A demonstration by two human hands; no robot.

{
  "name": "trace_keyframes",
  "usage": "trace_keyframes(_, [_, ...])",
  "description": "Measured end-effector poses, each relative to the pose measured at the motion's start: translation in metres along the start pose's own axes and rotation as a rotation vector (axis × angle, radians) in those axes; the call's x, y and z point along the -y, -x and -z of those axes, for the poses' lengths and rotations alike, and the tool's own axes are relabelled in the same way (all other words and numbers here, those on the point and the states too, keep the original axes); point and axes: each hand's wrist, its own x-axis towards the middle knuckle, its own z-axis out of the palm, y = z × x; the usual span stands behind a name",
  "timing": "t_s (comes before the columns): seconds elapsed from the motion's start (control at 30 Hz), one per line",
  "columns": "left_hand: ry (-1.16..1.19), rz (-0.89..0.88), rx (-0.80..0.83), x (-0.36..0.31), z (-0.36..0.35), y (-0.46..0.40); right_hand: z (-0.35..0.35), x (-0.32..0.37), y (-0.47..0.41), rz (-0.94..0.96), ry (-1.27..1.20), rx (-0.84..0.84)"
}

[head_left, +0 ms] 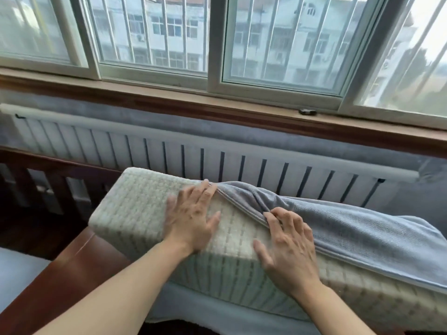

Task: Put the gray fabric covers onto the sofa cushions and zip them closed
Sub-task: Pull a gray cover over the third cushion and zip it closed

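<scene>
A thick cream quilted sofa cushion (135,209) lies across the middle of the view, its left part bare. A gray fabric cover (350,228) wraps its right part, bunched along an open edge that runs diagonally between my hands. My left hand (191,218) lies on the bare cushion top with fingers spread, its fingertips at the cover's edge. My right hand (287,243) rests on the cushion's front top edge, with its fingertips curled onto the cover's hem. The zipper is not visible.
A white radiator (169,153) runs along the wall behind the cushion, under a wooden window sill (217,105). A dark wooden sofa frame (48,180) stands at left, with a brown wooden armrest (72,269) at lower left. Gray fabric lies beneath the cushion.
</scene>
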Motion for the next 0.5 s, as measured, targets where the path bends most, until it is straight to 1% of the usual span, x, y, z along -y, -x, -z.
trace_keyframes(0.1, [-0.031,0.071,0.070,0.029,0.007,-0.020,-0.015,0.031,-0.021,0.002,-0.047,-0.046])
trace_keyframes(0.23, [-0.038,0.055,0.053,0.073,0.015,-0.042,-0.041,0.078,-0.060,-0.046,-0.031,-0.067])
trace_keyframes(0.3, [-0.043,0.009,0.066,0.087,0.019,-0.052,-0.053,0.097,-0.077,-0.116,-0.022,-0.077])
trace_keyframes(0.4, [-0.061,-0.113,0.105,0.102,0.024,-0.071,-0.065,0.120,-0.097,-0.227,0.007,-0.132])
trace_keyframes(0.5, [-0.055,-0.177,0.212,0.108,0.028,-0.091,-0.073,0.133,-0.106,-0.321,0.048,-0.173])
